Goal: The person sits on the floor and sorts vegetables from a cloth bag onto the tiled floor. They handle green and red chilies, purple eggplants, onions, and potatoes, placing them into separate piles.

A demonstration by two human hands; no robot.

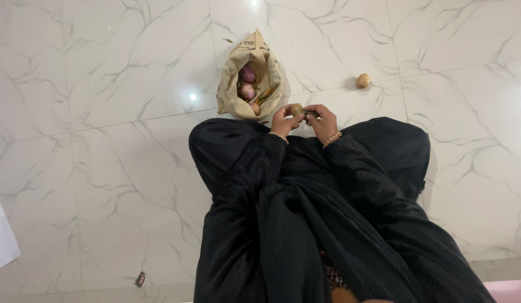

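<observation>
Both hands meet just past the knees of a person seated on a white marble floor (103,140), dressed in black. The left hand (283,120) has its fingers (288,115) curled around a small round yellowish vegetable (296,108), perhaps a potato, pinning it from the left side. The right hand (323,120) closes in from the other side, its fingers (314,111) bunched together at the vegetable's right edge. Something thin and dark-green shows there; whether it is a stalk or a small tool I cannot tell. Holding the piece between both sets of fingers, lifted off the floor, probably steadies it so that one hand can work its surface while the other turns it.

Just beyond the fingers of the left hand, nearly touching them, lies an open paper bag (229,92), its mouth turned toward the person. Inside it are purple-pink round vegetables (247,74) and some green and orange pieces (266,92). Its place keeps the contents close at hand.

Beyond the right fingers and off to their right, well apart, a second small yellowish vegetable (362,81) sits alone on the floor. Nothing lies between the hands and either the bag or that loose piece. Gold bangles (332,137) circle both wrists.
</observation>
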